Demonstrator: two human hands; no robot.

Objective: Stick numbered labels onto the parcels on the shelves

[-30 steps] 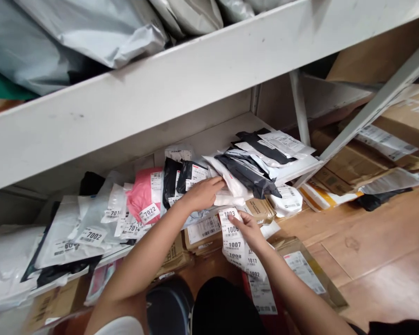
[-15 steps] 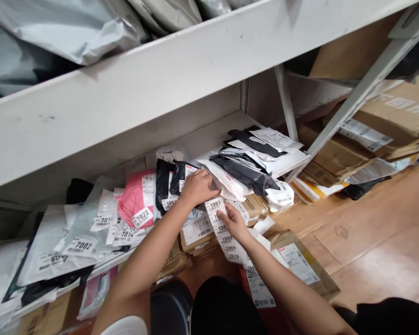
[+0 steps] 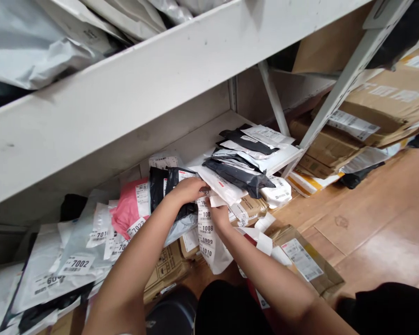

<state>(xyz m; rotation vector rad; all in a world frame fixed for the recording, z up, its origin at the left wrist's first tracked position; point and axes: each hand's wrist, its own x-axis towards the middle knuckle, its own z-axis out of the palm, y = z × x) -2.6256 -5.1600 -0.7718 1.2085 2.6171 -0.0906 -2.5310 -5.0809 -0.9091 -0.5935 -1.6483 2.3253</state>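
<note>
My right hand [image 3: 219,215] pinches the top of a long strip of white number labels [image 3: 206,229] reading 1008, 1009, 1010; the strip hangs down in front of the low shelf. My left hand [image 3: 185,189] has its fingers curled at the strip's upper end, against a black parcel [image 3: 172,184] on the white shelf [image 3: 209,135]. Just right of both hands lies a white mailer [image 3: 223,186]. A pink mailer [image 3: 125,209] marked 7022 lies left of my left forearm.
Black and white mailers [image 3: 244,160] are piled at the shelf's right end. Numbered white bags [image 3: 73,258] crowd the left part. Cardboard boxes [image 3: 300,260] lie on the wooden floor [image 3: 380,218] below and behind the shelf's leg [image 3: 338,88]. Grey bags [image 3: 31,46] fill the upper shelf.
The label strip has risen up to the shelf edge, its top labels now hidden behind my hands. Both hands drew together at the black parcel, and the view shifted right.
</note>
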